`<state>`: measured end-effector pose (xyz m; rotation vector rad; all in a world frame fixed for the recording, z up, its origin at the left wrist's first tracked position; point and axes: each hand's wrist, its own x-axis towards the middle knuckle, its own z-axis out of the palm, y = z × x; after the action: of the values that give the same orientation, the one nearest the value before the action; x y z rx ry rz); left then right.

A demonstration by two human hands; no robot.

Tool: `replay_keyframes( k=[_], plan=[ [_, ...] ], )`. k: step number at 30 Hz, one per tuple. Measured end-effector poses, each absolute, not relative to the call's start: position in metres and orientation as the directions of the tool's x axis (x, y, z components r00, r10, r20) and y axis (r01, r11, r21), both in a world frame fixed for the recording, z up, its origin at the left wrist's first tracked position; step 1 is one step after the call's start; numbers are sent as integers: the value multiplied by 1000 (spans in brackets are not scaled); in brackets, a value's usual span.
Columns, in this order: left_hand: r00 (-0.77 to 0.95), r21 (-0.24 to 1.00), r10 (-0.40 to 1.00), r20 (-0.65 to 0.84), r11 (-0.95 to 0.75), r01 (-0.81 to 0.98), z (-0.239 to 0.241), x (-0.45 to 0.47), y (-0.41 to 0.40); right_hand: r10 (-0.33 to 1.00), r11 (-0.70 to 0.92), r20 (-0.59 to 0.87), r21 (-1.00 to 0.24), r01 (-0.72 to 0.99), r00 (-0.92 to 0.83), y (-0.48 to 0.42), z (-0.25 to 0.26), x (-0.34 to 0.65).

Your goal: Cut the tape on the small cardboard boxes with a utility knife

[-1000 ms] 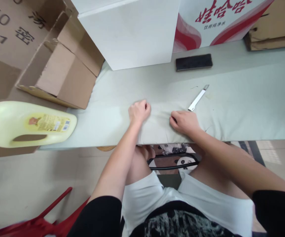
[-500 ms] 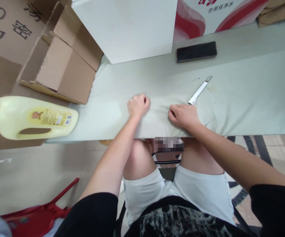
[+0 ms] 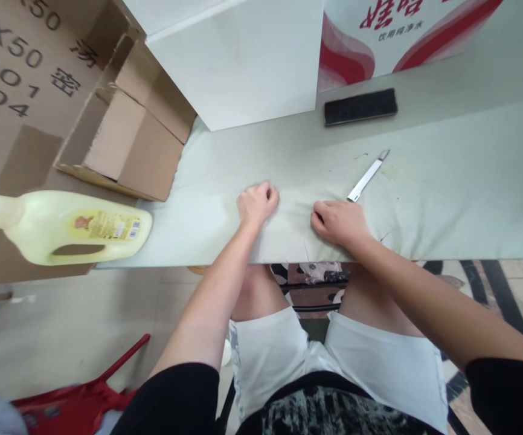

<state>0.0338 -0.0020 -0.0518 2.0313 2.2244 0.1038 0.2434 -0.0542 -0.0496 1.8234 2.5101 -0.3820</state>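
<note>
My left hand rests on the pale green cloth of the table, curled into a loose fist with nothing showing in it. To its right, my right hand also lies closed on the cloth, near the front edge, with nothing visible in the fingers. Just beyond its knuckles is a utility knife with a white handle, slanting away to the right, its blade end pointing off from me. The knife's near end sits very close to the hand; I cannot tell whether they touch. Further back lies a flat black phone-like object.
A white box stands at the back, beside a red-and-white printed carton. On the left are an open cardboard box and a pale yellow jug lying on its side. A red chair-like object is on the floor, lower left.
The head view has shifted slightly, so the table and its things appear a little lower. Both hands stay closed in the same spots on the cloth.
</note>
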Motion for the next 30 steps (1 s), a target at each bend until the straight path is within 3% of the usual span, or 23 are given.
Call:
replay_keyframes(
  k=[6, 9, 15, 17, 18, 23, 28, 30],
  plan=[
    [-120, 263, 992, -37, 125, 957, -56, 22, 4, 935, 301, -137, -183, 936, -327, -54, -52, 243],
    [-156, 335, 988, -8, 149, 930, -35, -10, 20, 934, 306, -136, -179, 935, -332, -54, -51, 243],
    [-407, 314, 854, 325, 309, 898, 56, -138, 51, 932, 310, -142, -171, 935, -335, -55, -50, 242],
    [-397, 332, 766, 505, 253, 909, 76, -178, 55, 931, 310, -144, -168, 936, -334, -55, -49, 242],
    [-403, 342, 756, 516, 249, 906, 83, -194, 55, 931, 309, -145, -167, 936, -334, -56, -48, 242],
    [-460, 292, 844, 276, 382, 877, 97, -213, 51, 929, 313, -149, -175, 933, -339, -55, -47, 242],
    [-329, 199, 906, 266, 282, 938, 100, -168, 16, 929, 313, -144, -190, 930, -342, -55, -47, 242],
    [-175, 136, 945, 277, 141, 981, 99, -136, -9, 930, 309, -142, -195, 931, -338, -55, -48, 241]
  ],
)
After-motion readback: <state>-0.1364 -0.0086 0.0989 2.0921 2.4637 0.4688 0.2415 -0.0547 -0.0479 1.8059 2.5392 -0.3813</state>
